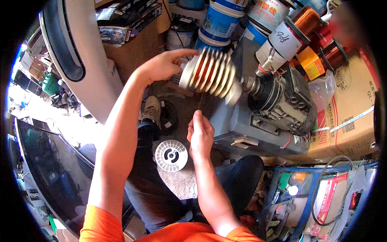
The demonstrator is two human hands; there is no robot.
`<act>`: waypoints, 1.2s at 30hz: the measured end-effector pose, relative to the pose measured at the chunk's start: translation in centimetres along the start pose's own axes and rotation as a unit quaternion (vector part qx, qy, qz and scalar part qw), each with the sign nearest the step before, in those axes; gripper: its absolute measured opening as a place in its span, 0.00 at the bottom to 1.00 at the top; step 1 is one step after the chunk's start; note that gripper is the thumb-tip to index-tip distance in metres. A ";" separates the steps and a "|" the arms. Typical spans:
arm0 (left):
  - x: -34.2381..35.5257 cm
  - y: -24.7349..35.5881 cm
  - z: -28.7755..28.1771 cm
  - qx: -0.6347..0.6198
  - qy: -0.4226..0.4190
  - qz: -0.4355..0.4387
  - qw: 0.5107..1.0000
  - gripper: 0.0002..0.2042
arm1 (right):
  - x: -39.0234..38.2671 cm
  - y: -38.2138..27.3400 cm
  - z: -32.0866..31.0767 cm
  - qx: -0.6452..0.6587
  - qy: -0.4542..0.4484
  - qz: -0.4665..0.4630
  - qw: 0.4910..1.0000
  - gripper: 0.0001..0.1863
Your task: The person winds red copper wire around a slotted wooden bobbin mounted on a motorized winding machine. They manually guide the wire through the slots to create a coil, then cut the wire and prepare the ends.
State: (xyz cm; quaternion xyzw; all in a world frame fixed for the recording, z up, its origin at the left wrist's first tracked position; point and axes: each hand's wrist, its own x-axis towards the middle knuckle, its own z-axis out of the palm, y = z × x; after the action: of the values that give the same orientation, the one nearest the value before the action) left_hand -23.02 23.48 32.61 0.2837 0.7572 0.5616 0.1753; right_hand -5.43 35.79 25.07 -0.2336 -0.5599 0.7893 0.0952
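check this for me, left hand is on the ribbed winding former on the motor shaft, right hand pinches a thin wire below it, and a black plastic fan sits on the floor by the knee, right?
Nearly. The head view shows the plastic fan is white, not black. The rest holds: the left hand touches the ribbed winding former on the motor shaft, and the right hand pinches a thin wire below it.

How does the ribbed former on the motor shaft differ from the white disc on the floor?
The ribbed former is a stack of several white plates with copper wire between them; the white disc is one flat slotted piece. The former sits edge-on on the grey motor's shaft; the disc lies flat and loose. The left hand touches the former, the right hand pinches a wire below it; neither touches the disc. Both are white and round.
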 end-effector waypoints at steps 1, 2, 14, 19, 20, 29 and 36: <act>0.1 0.1 0.0 0.084 -0.001 -0.035 0.996 0.23 | 0.0 0.1 0.0 0.003 0.000 0.003 1.000 0.21; -0.1 0.1 0.0 0.082 -0.010 -0.024 0.996 0.16 | 0.0 0.2 0.1 0.007 0.001 0.007 1.000 0.20; 0.6 -0.3 -0.7 0.021 -0.067 -0.065 0.995 0.21 | 0.0 -0.3 0.1 -0.006 0.000 -0.008 1.000 0.21; -0.6 1.4 -0.4 -0.094 -0.020 -0.024 0.995 0.27 | 0.0 -0.3 0.1 -0.019 0.004 -0.004 1.000 0.21; -0.3 0.5 0.0 0.050 0.008 -0.039 0.998 0.28 | 0.0 -0.2 0.1 -0.021 0.005 -0.004 1.000 0.21; -0.4 0.5 -0.8 -0.094 -0.037 -0.006 0.995 0.33 | 0.0 -0.2 0.4 -0.027 0.000 -0.007 1.000 0.21; -0.2 0.2 -1.6 -0.202 -0.127 -0.043 0.970 0.23 | 0.1 -0.5 0.3 -0.022 -0.002 -0.010 1.000 0.22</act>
State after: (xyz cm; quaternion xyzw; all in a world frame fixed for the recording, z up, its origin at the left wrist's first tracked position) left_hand -23.79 22.18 33.26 0.2788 0.6114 0.6542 0.3471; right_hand -5.76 35.75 25.60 -0.2285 -0.5794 0.7762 0.0975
